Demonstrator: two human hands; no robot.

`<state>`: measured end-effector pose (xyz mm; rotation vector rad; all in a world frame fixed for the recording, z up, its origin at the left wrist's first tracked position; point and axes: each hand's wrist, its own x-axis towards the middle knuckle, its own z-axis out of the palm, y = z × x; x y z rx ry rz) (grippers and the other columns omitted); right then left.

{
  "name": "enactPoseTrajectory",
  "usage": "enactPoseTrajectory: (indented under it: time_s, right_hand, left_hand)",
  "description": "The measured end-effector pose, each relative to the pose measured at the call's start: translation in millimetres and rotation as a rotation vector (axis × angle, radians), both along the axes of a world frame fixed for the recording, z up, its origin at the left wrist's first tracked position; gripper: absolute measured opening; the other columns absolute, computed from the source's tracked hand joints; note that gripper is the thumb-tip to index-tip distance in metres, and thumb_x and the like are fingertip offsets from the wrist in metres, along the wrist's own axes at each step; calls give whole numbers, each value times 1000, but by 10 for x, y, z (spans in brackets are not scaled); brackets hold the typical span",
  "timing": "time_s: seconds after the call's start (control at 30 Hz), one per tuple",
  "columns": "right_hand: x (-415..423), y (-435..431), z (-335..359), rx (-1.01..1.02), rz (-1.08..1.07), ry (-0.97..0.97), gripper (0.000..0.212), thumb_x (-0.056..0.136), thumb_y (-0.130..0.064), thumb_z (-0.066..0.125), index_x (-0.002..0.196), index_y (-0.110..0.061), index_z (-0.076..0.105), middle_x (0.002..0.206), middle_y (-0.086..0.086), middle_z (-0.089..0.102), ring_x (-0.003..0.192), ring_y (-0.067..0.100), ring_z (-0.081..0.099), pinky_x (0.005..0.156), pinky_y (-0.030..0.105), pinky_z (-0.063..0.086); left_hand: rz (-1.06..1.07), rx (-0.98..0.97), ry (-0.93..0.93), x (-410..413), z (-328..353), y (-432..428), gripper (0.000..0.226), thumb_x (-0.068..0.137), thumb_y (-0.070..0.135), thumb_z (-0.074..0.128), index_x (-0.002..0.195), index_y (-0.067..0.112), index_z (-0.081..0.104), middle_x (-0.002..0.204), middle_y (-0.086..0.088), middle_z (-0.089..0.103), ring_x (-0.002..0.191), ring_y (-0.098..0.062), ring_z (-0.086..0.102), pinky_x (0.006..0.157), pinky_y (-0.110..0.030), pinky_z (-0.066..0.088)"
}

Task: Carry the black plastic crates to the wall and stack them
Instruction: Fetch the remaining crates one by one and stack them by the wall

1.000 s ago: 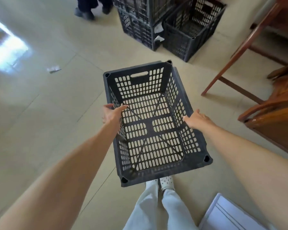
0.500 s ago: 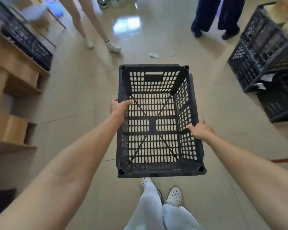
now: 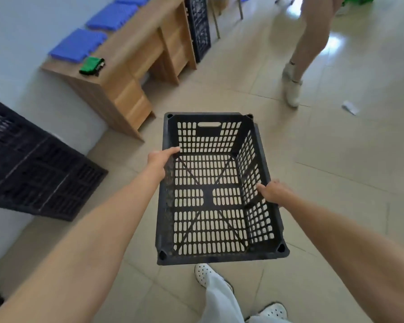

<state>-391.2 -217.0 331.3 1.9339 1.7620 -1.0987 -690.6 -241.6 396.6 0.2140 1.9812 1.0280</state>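
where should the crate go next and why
Probably swing it left toward the black crates by the wall. Both the left hand and right hand grip the empty crate by its long sides, above bare floor, not yet over the stack.

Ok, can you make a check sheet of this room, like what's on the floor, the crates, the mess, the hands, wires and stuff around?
Surface: beige tiled floor, glossy.
Job's things: empty black plastic crate carried above the floor; black crates against the wall at left.
Clutter: paper scrap on the floor.
Grippers: left hand grips the crate's left wall; right hand grips the right wall.
Cables: nothing seen.
Surroundings: wooden desk with blue cushions; another person's legs.
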Motion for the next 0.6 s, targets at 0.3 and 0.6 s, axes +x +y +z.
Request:
enactPoseTrajectory:
  time_s: [0.3, 0.6]
  right_hand:
    - [-2744, 309, 278, 10, 382, 41, 46, 104, -32, 34, 129, 1, 54, 127, 18, 59, 114, 32, 59, 97, 39, 50]
    - [-4774, 797, 895, 202, 542, 128, 26, 96, -28, 41, 95, -8, 59, 85, 8, 66, 76, 23, 68, 77, 41, 60]
  left_hand:
    - [268, -11, 131, -2497, 363, -728, 73, 75, 24, 81, 135, 1, 47, 135, -11, 53, 120, -28, 51, 85, -35, 40]
    - [420, 29, 305, -4358, 1104, -733, 70, 78, 5, 65, 141, -2, 34, 145, -15, 40, 133, -30, 38, 101, -39, 37]
